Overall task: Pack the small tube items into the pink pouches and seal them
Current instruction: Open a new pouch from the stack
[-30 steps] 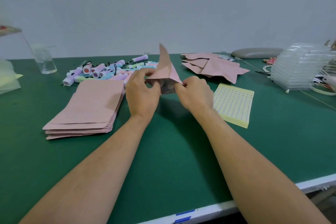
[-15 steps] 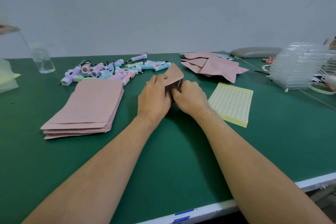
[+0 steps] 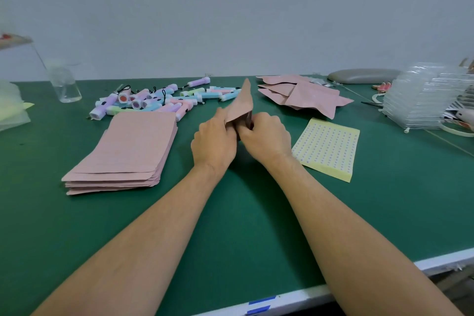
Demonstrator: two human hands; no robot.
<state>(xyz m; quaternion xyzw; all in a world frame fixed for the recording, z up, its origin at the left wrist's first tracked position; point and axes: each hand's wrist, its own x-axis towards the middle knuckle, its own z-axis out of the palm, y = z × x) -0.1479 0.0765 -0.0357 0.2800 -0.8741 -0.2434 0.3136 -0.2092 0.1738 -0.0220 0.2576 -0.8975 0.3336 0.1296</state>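
My left hand (image 3: 215, 140) and my right hand (image 3: 265, 136) meet at the table's middle, both gripping one pink pouch (image 3: 241, 104) whose free corner points up and away. What is inside it is hidden by my fingers. A stack of flat empty pink pouches (image 3: 128, 151) lies to the left. Behind it is a heap of small pastel tubes (image 3: 159, 100) with black loops. A pile of filled pink pouches (image 3: 305, 93) lies at the back right.
A yellow sheet of small round stickers (image 3: 328, 147) lies right of my hands on the green table (image 3: 243, 226). A clear glass (image 3: 64, 83) stands back left. Stacked clear plastic trays (image 3: 423, 97) and a grey pad (image 3: 364, 75) are back right.
The pouch was held up with its corner high, then pressed down flat between my hands. Now its corner stands up again and my hands have shifted slightly nearer me.
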